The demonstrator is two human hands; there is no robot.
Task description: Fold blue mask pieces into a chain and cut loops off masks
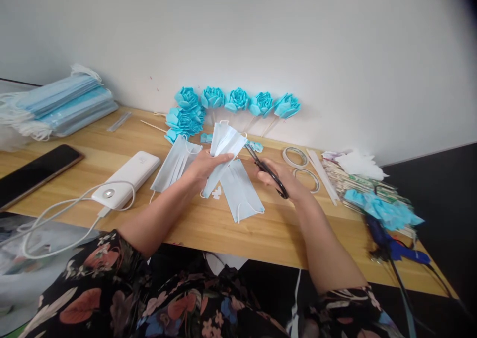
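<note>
My left hand (208, 165) is closed on a pale blue face mask (226, 143), held tilted above the table with the thumb across its front. In my right hand (278, 176) is a pair of black-handled scissors (271, 173); the blades point up and left toward the held mask's right corner, near its ear loop. Two more masks lie on the wood: one (172, 166) left of my left hand, another (242, 191) under and right of the held one. Small white cut scraps (216, 193) rest between my forearms. Whether the blades touch the mask I cannot tell.
Several blue mask flowers (237, 99) on sticks line the wall. A mask stack (63, 104), a phone (39, 171) and a white power bank (128, 179) with cable are at left. Tape rolls (306, 180), white strips (322, 176) and a blue glue gun (404, 251) are at right.
</note>
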